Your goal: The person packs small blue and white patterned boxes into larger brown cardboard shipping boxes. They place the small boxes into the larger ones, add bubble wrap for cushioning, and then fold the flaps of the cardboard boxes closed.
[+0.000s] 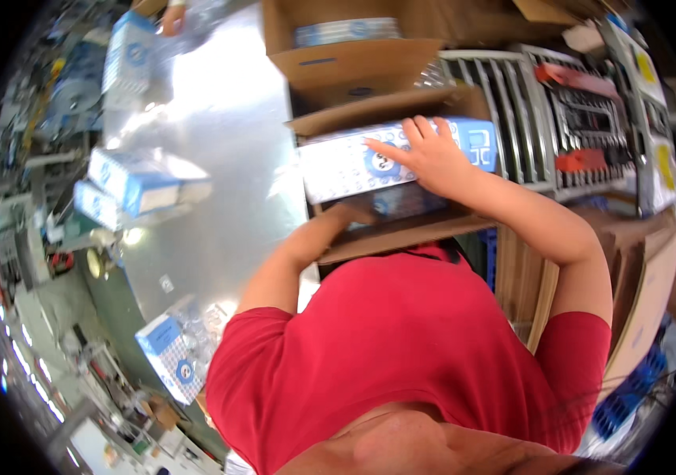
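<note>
An open brown cardboard carton [401, 236] stands in front of me. A blue and white printed box [342, 162] lies across its far half. My right hand [435, 156] rests on top of this box near its right end, fingers spread and laid flat. Down inside the carton's near half is my left hand [351, 215]. Its fingers are blurred and partly in shadow, so I cannot see whether they grip anything. Beside it, deeper in the carton, a dark bluish printed surface [409, 202] shows dimly.
Left of the carton runs a shiny metal table [219, 158] with several blue and white boxes [144, 186] on it. Another open carton [354, 67] stands beyond mine. A roller conveyor [504, 111] is on the right, with flattened cardboard [642, 293] below. Another person's hand [172, 19] shows top left.
</note>
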A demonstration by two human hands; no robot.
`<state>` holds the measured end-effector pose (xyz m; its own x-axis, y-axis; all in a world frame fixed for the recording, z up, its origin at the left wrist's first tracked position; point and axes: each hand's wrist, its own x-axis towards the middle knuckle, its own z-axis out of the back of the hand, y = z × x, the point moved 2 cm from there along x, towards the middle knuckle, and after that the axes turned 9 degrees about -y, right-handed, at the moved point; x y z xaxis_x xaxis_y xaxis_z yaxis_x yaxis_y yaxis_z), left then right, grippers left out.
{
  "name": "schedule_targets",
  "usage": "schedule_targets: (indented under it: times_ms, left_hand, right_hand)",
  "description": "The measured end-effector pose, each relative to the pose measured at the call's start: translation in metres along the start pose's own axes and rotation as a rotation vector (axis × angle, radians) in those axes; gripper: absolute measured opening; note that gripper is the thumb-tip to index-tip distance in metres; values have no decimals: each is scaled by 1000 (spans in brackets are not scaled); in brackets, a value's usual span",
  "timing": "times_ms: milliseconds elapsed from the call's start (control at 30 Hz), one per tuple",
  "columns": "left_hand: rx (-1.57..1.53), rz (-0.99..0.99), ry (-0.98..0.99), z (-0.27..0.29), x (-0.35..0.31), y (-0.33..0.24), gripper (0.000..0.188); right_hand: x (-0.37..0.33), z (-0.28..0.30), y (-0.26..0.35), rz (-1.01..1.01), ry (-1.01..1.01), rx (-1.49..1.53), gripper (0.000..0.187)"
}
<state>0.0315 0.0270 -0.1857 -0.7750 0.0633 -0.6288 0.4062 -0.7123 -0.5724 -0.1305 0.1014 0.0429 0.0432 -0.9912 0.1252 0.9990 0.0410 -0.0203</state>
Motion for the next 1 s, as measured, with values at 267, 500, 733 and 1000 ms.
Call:
schedule_targets:
  times_ms: [267,500,733,1000]
  left_hand:
    - [-42,42,-1045,158,-161,20,39]
    - [-32,1159,-1413,256,-378,268,99]
    - [3,809,-1259,193,-293,180,84]
    - [556,1364,-1662,225,-445,314,74]
  right_hand:
    - [-9,-265,17,-211,989,71,106]
    - [96,-166,75,92,709,534,35]
    - [258,-32,130,14,-313,670,67]
    - [339,-56,237,42,114,297,101]
